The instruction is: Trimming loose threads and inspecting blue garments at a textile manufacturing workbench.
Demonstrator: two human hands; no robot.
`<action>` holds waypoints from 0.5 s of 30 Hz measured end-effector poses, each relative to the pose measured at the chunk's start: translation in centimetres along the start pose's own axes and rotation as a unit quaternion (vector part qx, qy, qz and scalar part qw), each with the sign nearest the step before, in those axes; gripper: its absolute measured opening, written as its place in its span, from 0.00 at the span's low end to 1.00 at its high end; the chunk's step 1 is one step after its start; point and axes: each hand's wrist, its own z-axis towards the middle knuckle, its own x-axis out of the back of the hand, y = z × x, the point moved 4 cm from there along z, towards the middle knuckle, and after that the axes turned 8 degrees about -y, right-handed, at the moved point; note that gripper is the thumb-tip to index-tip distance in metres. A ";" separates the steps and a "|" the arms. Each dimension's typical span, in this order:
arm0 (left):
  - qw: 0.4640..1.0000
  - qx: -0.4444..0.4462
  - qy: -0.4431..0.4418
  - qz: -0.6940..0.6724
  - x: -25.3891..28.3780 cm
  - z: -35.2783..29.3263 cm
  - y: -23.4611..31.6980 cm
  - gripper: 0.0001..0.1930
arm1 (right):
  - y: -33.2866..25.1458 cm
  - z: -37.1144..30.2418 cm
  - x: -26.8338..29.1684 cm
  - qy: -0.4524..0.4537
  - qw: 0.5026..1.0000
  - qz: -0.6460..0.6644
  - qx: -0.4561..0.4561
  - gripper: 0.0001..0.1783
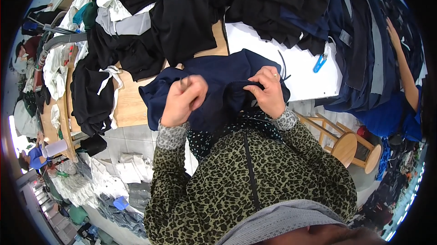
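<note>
A navy blue garment (214, 70) lies bunched over the table edge in front of me and hangs toward my lap. My right hand (268, 92), with a ring on one finger, pinches a folded edge of this garment between thumb and fingertips. To the left, my left hand (185, 99) is closed and held just above the cloth. Something small and dark shows at its curled fingers, too blurred to name. A thin dark cord (283, 63) lies beside the garment, past my right hand.
Black garments (186, 17) are heaped along the table's far side. Blue thread snips (320, 63) lie on the white board (296, 70) at right. Wooden stools (343, 149) stand at lower right. Another person's arm (403, 58) reaches to dark clothes (364, 40) at far right.
</note>
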 end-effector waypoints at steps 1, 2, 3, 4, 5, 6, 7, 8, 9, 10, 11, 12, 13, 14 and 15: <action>0.997 0.035 0.044 0.051 0.3 -0.9 0.0 0.10 | 0.0 0.0 0.0 -0.002 1.000 0.001 0.002 0.09; 0.988 0.071 0.087 0.102 0.6 -1.5 0.0 0.10 | 0.0 0.0 -0.1 -0.014 1.000 0.013 0.000 0.09; 0.942 0.046 0.102 0.315 1.0 -1.6 -0.5 0.07 | 0.1 -0.1 -0.1 -0.026 0.999 0.025 -0.002 0.09; 0.926 -0.023 0.101 0.363 0.1 -1.5 -0.5 0.05 | 0.2 -0.1 -0.1 -0.028 0.999 0.026 0.000 0.09; 0.919 -0.026 0.117 0.376 -1.0 -1.4 -0.5 0.10 | 0.6 -0.1 -0.4 -0.048 0.996 0.071 -0.029 0.09; 0.926 -0.012 0.106 0.363 -1.9 -1.2 -0.9 0.15 | 1.0 -0.2 -0.6 -0.066 0.990 0.114 -0.058 0.09; 0.932 -0.002 0.100 0.347 -2.9 -0.7 -1.5 0.18 | 1.3 -0.2 -0.6 -0.081 0.988 0.121 -0.056 0.09; 0.932 -0.018 0.095 0.350 -3.8 -0.3 -1.7 0.18 | 1.2 -0.2 -0.6 -0.085 0.988 0.121 -0.053 0.09; 0.924 -0.012 0.098 0.370 -4.2 0.1 -2.1 0.18 | 1.4 -0.2 -0.9 -0.106 0.978 0.163 -0.075 0.08; 0.916 -0.007 0.099 0.388 -4.4 0.6 -2.6 0.18 | 1.5 -0.3 -1.1 -0.125 0.966 0.202 -0.098 0.07; 0.934 -0.016 0.090 0.345 -4.2 1.2 -3.5 0.15 | 1.5 -0.4 -1.1 -0.127 0.967 0.200 -0.098 0.07; 0.935 -0.018 0.091 0.343 -3.8 1.4 -3.8 0.15 | 1.9 -0.6 -1.4 -0.137 0.930 0.302 -0.159 0.07; 0.962 0.027 0.084 0.257 -3.5 1.8 -4.4 0.13 | 2.3 -0.9 -1.7 -0.143 0.878 0.400 -0.218 0.08; 0.980 0.071 0.076 0.169 -3.3 2.0 -4.9 0.12 | 2.5 -1.1 -1.7 -0.163 0.851 0.446 -0.227 0.08; 0.987 0.078 0.077 0.120 -3.3 2.1 -5.1 0.07 | 2.4 -1.2 -1.6 -0.162 0.851 0.444 -0.227 0.08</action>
